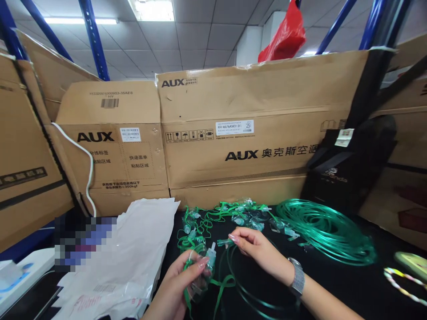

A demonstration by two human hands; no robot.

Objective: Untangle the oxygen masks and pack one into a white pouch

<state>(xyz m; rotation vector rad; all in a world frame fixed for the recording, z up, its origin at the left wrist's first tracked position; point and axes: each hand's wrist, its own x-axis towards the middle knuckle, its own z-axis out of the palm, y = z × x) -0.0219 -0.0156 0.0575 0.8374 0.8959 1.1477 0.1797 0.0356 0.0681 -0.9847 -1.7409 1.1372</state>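
Note:
My left hand [178, 284] is closed around a clear plastic mask [203, 266] with a green strap, low in the middle. My right hand [255, 246] pinches the clear end connector of a green tube [224, 242] just above and to the right of the mask. That tube loops down over the black tabletop [350, 284] below my right wrist, which wears a watch. Behind both hands lies a pile of several more masks with green straps [230, 215].
A big coil of green tubing [327, 231] lies to the right. White plastic bags [130, 258] lie at the left. Large AUX cardboard boxes [240, 133] wall off the back; a black bag [353, 164] leans at right. A braided cord [400, 284] lies far right.

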